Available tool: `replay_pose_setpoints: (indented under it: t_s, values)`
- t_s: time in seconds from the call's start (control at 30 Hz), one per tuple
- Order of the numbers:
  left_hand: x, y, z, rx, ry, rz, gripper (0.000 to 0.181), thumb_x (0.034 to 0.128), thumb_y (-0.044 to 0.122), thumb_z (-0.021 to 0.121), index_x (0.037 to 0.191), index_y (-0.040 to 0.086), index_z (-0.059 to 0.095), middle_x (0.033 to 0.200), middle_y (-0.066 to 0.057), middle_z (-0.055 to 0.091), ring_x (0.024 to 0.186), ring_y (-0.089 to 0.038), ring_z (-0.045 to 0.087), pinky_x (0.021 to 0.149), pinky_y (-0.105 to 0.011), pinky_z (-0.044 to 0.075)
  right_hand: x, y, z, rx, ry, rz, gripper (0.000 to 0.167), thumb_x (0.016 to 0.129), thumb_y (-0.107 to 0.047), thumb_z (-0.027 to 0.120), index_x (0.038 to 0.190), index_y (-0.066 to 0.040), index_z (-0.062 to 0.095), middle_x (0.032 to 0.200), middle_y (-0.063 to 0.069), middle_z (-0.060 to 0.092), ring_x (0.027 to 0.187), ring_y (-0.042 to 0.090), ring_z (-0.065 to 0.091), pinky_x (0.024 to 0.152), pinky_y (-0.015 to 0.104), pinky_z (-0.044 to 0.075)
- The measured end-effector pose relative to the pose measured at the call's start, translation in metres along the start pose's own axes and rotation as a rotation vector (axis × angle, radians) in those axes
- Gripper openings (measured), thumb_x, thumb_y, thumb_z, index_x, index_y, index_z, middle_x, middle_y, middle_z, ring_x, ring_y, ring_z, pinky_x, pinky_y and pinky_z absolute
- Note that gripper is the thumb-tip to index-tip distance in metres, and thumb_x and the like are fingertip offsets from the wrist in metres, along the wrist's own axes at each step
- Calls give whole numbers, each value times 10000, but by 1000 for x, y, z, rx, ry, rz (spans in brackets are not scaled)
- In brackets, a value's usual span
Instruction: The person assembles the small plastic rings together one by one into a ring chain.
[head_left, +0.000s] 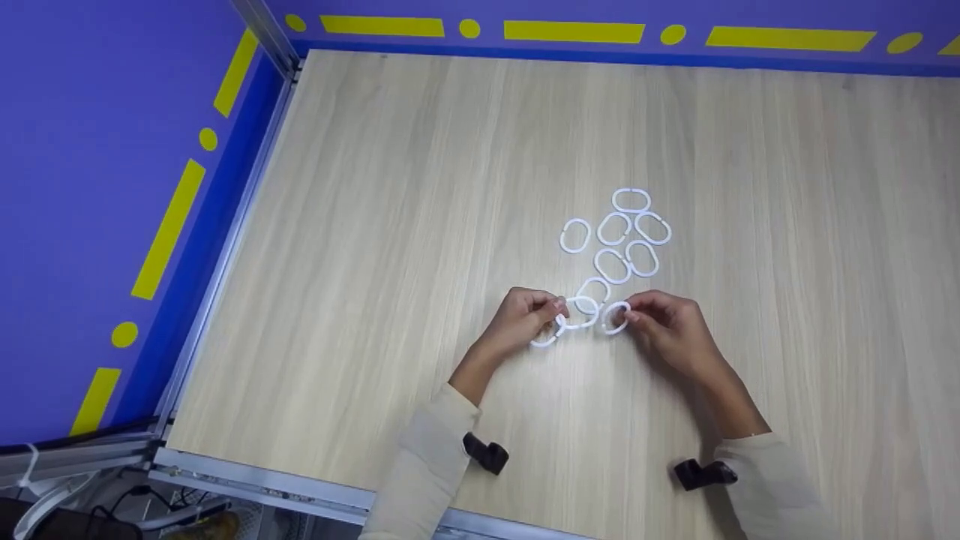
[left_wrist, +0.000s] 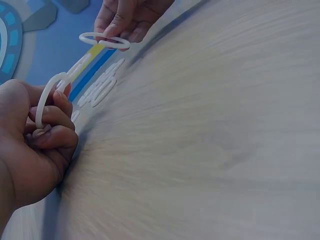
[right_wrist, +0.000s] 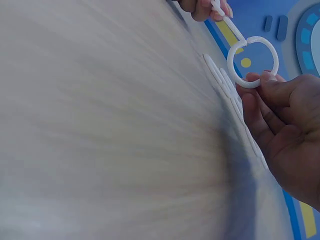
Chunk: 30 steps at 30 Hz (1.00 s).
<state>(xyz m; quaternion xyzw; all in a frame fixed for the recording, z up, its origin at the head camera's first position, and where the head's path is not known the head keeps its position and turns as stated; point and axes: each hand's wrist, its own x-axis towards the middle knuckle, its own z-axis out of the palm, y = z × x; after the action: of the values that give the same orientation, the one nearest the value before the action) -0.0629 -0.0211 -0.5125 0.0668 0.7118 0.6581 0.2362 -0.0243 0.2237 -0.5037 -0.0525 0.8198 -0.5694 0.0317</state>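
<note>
White oval rings are lying flat in a loose cluster on the wood-grained table, most of them touching or nearly touching their neighbours. One single ring is resting a little apart, at the cluster's left side. The nearest loose ring is sitting partly behind what the left hand is lifting.

That left hand is pinching two rings at its fingertips: an upper ring is pointing toward the right hand, and a lower ring is hanging below the fingers. The two are meeting at the fingertips and seem to be linked, though the fingers are covering the join.

The right hand is pinching one more ring by its side, between thumb and fingers, and is keeping it tilted, just beside the end of the upper ring. From the right wrist, the two are overlapping along the line of sight; whether they are touching, I cannot tell.

Pale sleeves are covering both forearms, and a black device is jutting from each cuff. Metal rails are edging the table, and blue panels bearing yellow bars and dots are standing around it. Dark cables are trailing below the near left corner.
</note>
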Motion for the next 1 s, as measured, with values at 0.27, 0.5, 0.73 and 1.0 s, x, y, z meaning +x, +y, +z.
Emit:
replay_pose_setpoints:
  t_s: [0.27, 0.5, 0.73, 1.0]
  values:
    - [0, 1, 1, 24, 19, 5, 259, 1001, 47, 569, 927, -154, 714, 740, 54, 642, 666, -12, 501, 649, -150, 415, -4, 0, 9, 8, -17, -14, 76, 869, 82, 715, 944, 65, 718, 891, 215, 736, 797, -35, 640, 720, 104, 508]
    - [0, 1, 2, 23, 21, 5, 257, 1003, 46, 569, 936, -152, 718, 765, -1, 673, 672, -16, 509, 654, -146, 423, -5, -1, 16, -17, -9, -59, 68, 854, 92, 726, 908, 51, 718, 840, 199, 735, 762, -34, 629, 704, 103, 503]
    - [-1, 3, 1, -22, 1, -21, 277, 1018, 64, 558, 952, -160, 709, 723, 81, 611, 659, -36, 504, 640, -150, 423, -3, -2, 23, 0, 32, -112, 87, 820, 125, 740, 874, 60, 718, 789, 178, 725, 739, -28, 623, 683, 99, 493]
    - [-1, 2, 3, 17, -4, -10, 243, 1001, 46, 585, 961, -151, 722, 751, 5, 676, 658, -15, 527, 640, -141, 435, 0, -3, 25, -4, 110, -51, 88, 838, 82, 752, 920, 58, 728, 820, 123, 726, 742, 7, 603, 693, 113, 495]
